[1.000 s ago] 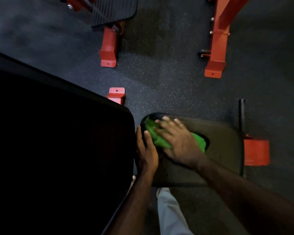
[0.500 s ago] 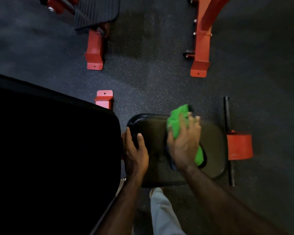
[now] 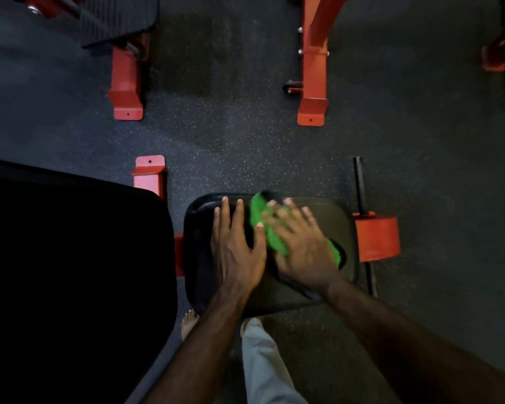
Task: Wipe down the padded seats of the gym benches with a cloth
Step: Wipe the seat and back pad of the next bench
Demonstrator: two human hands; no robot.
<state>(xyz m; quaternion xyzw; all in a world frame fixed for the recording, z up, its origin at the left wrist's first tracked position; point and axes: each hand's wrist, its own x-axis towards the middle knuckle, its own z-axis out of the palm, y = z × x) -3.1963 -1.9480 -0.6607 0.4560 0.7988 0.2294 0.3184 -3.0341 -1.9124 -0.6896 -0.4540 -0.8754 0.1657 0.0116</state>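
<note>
Dark speckled rubber floor (image 3: 245, 147), red frame feet standing across it. At far left a large black pad (image 3: 70, 272) is filling the near corner. Just right of it, the small padded seat (image 3: 338, 217) is lying flat. The left hand (image 3: 233, 246) is resting on the seat's left half, fingers straight and spread. The right hand (image 3: 301, 246), blurred, is pressing the green cloth (image 3: 263, 220) flat onto the seat's middle, fingers extended. A red block (image 3: 376, 237) is sitting at the seat's right end.
</note>
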